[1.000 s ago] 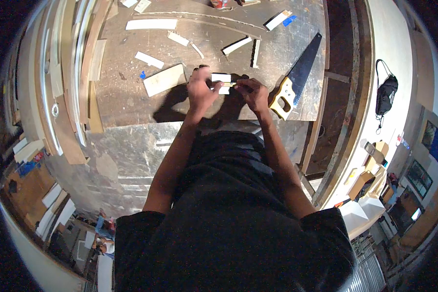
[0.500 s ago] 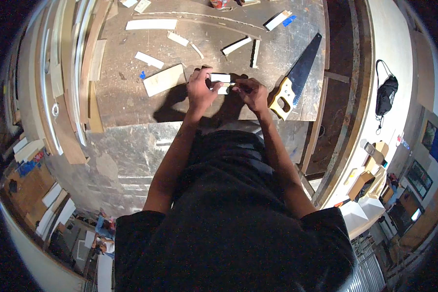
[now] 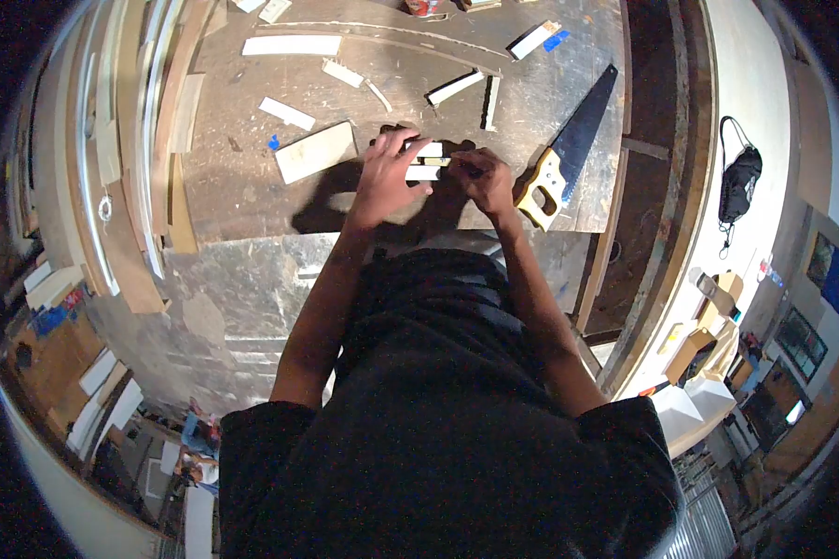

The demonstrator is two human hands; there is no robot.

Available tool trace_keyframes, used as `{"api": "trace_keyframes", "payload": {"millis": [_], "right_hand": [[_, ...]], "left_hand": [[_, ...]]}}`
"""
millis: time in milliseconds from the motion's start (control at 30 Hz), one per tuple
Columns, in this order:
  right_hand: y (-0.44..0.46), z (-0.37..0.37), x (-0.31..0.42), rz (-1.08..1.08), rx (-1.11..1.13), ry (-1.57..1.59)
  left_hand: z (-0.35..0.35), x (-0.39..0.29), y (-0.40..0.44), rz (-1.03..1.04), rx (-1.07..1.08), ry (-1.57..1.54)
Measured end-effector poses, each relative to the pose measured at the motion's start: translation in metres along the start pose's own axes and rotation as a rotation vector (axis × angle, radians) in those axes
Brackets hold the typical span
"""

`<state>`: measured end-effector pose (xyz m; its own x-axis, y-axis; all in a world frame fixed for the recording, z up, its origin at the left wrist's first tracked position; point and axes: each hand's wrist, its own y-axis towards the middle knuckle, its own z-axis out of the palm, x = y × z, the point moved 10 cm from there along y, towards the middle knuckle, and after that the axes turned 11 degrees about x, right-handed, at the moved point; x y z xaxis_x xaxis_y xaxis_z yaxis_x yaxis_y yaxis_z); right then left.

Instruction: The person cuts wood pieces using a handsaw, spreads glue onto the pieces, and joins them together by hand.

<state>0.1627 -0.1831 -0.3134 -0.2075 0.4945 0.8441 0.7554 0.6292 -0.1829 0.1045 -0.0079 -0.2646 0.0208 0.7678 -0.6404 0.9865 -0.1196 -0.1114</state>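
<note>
Two short white wood blocks (image 3: pixel 423 172) lie side by side near the table's front edge, with a narrow gap between them. My left hand (image 3: pixel 382 186) is over their left ends, fingers stretched and thumb apart. Whether its fingertips touch the blocks I cannot tell. At their right ends, my right hand (image 3: pixel 485 182) has its fingers curled together in a pinch. Shadow hides what is between those fingertips. A plain flat wood board (image 3: pixel 316 153) rests left of my left hand. Right of my right hand is a handsaw (image 3: pixel 569 149) with a yellow handle.
Several wood offcuts (image 3: pixel 291 45) are scattered across the worktable (image 3: pixel 224 186). Long strips (image 3: pixel 140 149) are stacked along the left side. A black pouch (image 3: pixel 741 184) lies on the pale surface to the right. People (image 3: pixel 199 456) are visible far off at lower left.
My left hand has opened from around the blocks, its thumb moving down toward me and its fingers spreading. My right hand stays at the right ends, its fingers more curled.
</note>
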Motion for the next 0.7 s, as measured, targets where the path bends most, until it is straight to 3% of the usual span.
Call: {"api": "trace_keyframes", "payload": {"millis": [700], "right_hand": [[-0.002,-0.003,0.007,-0.050,-0.071,-0.056]], "left_hand": [[0.011,0.000,0.004,0.036,-0.002,0.008]]}}
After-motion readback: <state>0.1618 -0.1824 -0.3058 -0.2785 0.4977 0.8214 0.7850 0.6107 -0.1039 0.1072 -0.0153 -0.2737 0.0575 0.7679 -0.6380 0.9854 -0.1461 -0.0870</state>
